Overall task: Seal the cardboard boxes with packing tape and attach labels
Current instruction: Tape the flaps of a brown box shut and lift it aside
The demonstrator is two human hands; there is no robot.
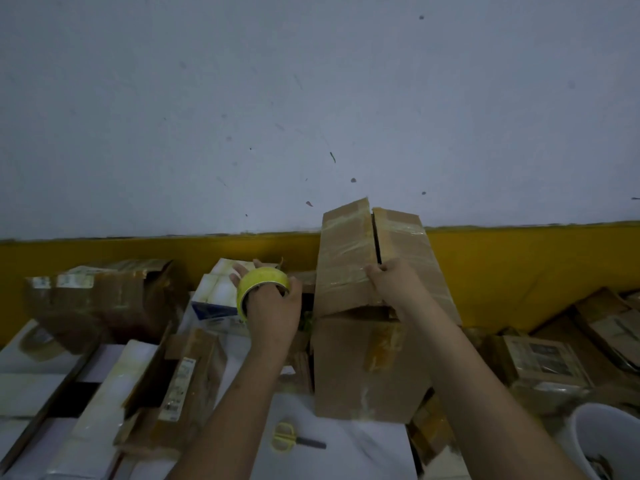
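**Tape roll up, flaps pressed: sealing at the white bench**

Head view, looking forward and down. The wall (pixel 311 98) fills the top half, pale grey-white and speckled with small marks, with a yellow band (pixel 138 251) running along its base. Below it sits the white bench (pixel 346 445), crowded with cartons.

Centre right stands the tall cardboard box (pixel 360 368), side to us, old tape patches shining on it. Its two top flaps (pixel 346 251) stand raised and tilted back toward the wall, a dark slit between them, clear tape crossing both. What is inside cannot be seen.

The right hand (pixel 388 282) rests on those flaps at the seam, fingers curled against the cardboard, thumb over the taped edge. The left hand (pixel 273 306) is just left of the box with the yellow tape roll (pixel 259 289) ringed around its fingers, which pass through the core and spread beyond it: that grip is clamped on the roll.

Down front, yellow-handled scissors (pixel 294 439) lie flat on the bench, near the box's foot. At left, a crumpled brown carton (pixel 104 299) lies on its side, with a white-and-blue box (pixel 221 299) next to it. Nearer, an open carton with a printed label strip (pixel 180 386) tilts. Far right, flattened cardboard (pixel 588 327) is heaped, and a white bucket (pixel 606 438) shows at the corner, contents too dim to tell.
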